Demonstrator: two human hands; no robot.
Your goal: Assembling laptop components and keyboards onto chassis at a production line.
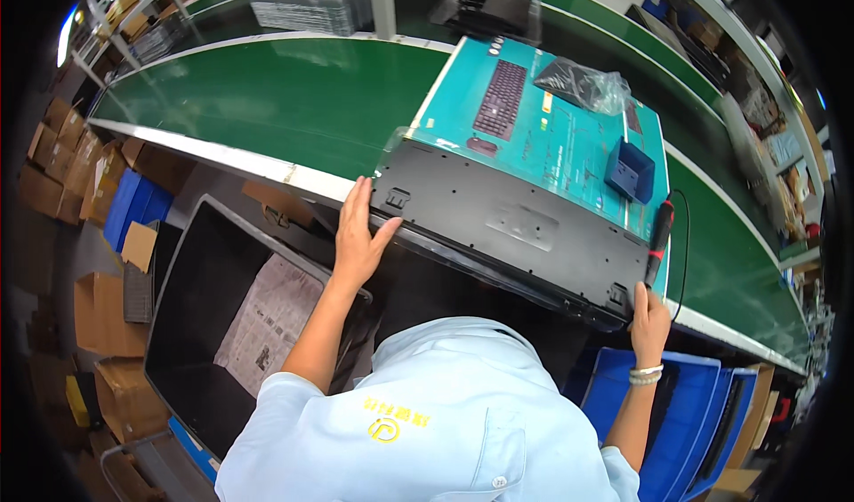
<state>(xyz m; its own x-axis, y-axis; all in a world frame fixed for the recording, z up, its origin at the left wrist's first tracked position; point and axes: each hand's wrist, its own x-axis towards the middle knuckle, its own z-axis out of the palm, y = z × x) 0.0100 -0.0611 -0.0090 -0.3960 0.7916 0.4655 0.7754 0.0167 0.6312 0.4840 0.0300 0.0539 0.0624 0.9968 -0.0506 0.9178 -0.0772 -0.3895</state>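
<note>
A black keyboard (463, 201) lies underside up across the front of a teal printed carton sheet (525, 146), its foldable feet and screw holes showing. At its left end my left hand (358, 244) cups the corner, fingers straight along the end and thumb at the near edge. My right hand (649, 324) closes around the right corner; some of its fingers are hidden. Just beyond that hand is a red and black screwdriver (660, 239) with a thin black cord. A small dark blue bin (632, 171) stands on the sheet behind the keyboard.
A clear plastic bag (587, 84) with something dark inside lies farther back. Behind the green bench (249, 88) are stacked clear trays (311, 8) and black parts (489, 8). A large black tub (191, 262) stands at left, blue crates (654, 395) at lower right.
</note>
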